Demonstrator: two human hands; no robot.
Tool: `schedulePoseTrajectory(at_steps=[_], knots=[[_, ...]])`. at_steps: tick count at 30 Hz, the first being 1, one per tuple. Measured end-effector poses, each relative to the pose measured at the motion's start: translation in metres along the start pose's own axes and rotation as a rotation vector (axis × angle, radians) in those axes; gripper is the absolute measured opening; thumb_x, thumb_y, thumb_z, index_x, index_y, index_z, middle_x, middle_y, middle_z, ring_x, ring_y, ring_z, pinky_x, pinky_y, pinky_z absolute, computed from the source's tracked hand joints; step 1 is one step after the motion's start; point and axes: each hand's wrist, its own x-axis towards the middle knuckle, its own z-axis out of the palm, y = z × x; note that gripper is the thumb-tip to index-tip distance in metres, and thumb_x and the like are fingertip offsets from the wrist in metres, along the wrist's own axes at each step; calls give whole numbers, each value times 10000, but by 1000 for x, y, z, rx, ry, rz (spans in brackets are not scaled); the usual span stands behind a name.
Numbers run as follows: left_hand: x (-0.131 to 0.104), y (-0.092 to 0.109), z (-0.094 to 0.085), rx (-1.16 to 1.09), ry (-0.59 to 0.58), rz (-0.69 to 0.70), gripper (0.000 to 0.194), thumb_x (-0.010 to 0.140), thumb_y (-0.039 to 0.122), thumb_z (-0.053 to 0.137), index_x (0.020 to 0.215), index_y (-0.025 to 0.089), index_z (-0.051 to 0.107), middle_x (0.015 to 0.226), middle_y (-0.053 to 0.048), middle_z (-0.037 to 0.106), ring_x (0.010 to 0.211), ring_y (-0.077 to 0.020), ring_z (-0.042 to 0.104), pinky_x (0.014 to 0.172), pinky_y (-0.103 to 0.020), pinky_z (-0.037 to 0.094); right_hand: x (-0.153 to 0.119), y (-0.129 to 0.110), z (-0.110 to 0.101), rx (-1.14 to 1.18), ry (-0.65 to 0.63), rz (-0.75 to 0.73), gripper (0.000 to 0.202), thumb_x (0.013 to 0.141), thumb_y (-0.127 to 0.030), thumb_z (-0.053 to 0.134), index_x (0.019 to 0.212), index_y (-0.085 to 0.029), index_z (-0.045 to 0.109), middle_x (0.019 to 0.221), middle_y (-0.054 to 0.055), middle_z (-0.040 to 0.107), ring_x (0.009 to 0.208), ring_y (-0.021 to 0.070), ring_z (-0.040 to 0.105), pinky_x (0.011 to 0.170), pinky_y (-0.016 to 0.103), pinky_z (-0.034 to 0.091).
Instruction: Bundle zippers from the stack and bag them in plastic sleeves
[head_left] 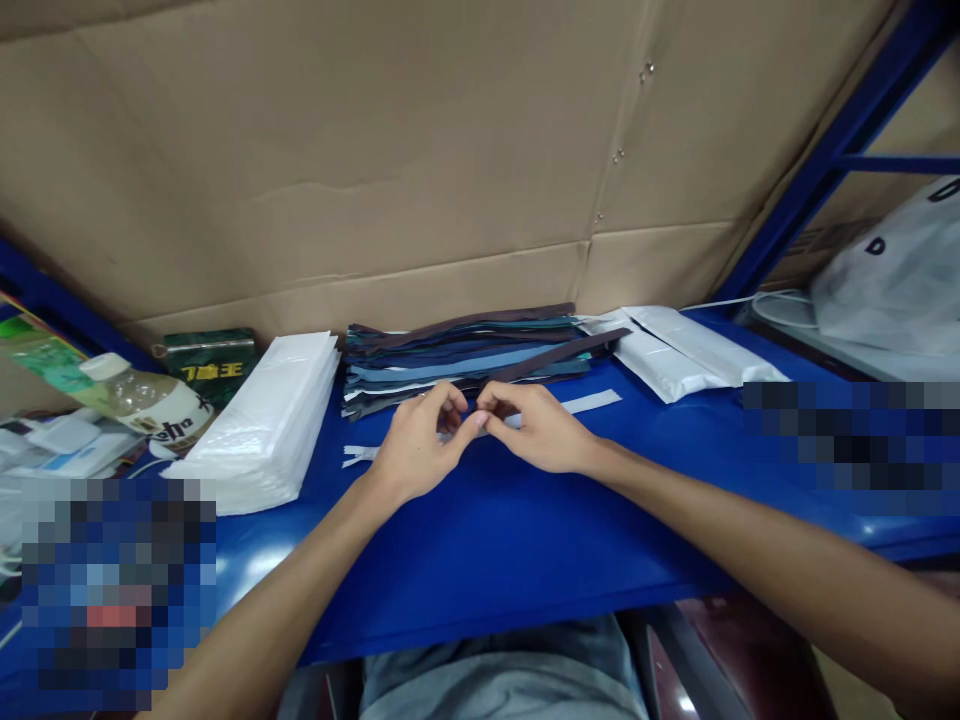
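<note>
My left hand (424,440) and my right hand (536,425) meet over the middle of the blue table, thumbs and fingertips pinched close together. Between and beneath them runs a light grey zipper strip (596,402), its toothed end showing left of my left hand and its flat end right of my right hand. My fingers cover its middle, and whether both hands grip it is hard to see. Just behind lies a pile of zippers (465,355) in dark, blue, teal and brown colours.
A stack of white plastic bags (262,420) lies left, beside a bottle (142,400) and a dark green pouch (210,365). White wrapped packets (682,350) lie back right. Cardboard (360,150) stands behind the blue table (480,560); a large plastic bag (892,280) is far right.
</note>
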Motion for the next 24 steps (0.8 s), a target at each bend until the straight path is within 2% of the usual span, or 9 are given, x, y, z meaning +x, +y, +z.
schedulePoseTrajectory(at_steps=[5, 10, 13, 16, 18, 21, 24], knots=[[0, -8, 4, 213, -89, 86, 323, 1123, 350, 395, 908, 208, 589, 811, -25, 659, 723, -174, 599, 686, -313, 408, -3, -3, 3, -308, -43, -126, 81, 1003, -211, 512, 926, -233, 522, 889, 19, 630, 748, 173, 559, 704, 307, 433], [1, -10, 2, 184, -80, 114, 323, 1131, 348, 395, 886, 203, 547, 756, 0, 609, 647, -148, 526, 649, -305, 346, -2, -2, 1, -636, -33, -262, 120, 1035, -181, 466, 942, -211, 535, 934, 62, 628, 794, 197, 550, 728, 331, 412], [1, -6, -1, 118, -87, 89, 353, 1137, 364, 382, 838, 208, 487, 701, 22, 550, 605, -132, 468, 634, -298, 329, -1, -2, 0, -692, -1, -327, 156, 1052, -180, 451, 948, -201, 564, 916, 75, 644, 825, 211, 568, 786, 348, 429], [1, -3, -2, 120, -84, 88, 380, 1139, 378, 370, 810, 211, 461, 696, 24, 531, 618, -135, 462, 649, -295, 337, -1, -5, 1, -609, 17, -308, 153, 1046, -180, 463, 948, -205, 577, 887, 55, 634, 797, 194, 559, 760, 325, 432], [2, -3, -4, 184, -84, 82, 391, 1137, 391, 369, 809, 209, 481, 720, 12, 568, 634, -142, 494, 657, -300, 343, 0, -7, 0, -570, 14, -270, 150, 1032, -177, 477, 927, -204, 580, 868, 40, 615, 773, 181, 547, 722, 310, 423], [3, -6, -9, 378, -85, 13, 402, 1132, 418, 363, 858, 206, 566, 768, -20, 656, 673, -175, 595, 648, -311, 346, 3, -2, -7, -633, 16, -219, 150, 1009, -181, 511, 889, -193, 600, 903, 56, 606, 804, 189, 557, 718, 318, 424], [5, -13, -21, 633, -84, -134, 430, 1122, 450, 341, 955, 208, 655, 851, -67, 734, 730, -244, 687, 628, -321, 360, 7, 15, -26, -694, 39, -177, 129, 970, -185, 564, 857, -187, 627, 993, 93, 627, 913, 226, 589, 792, 342, 461]])
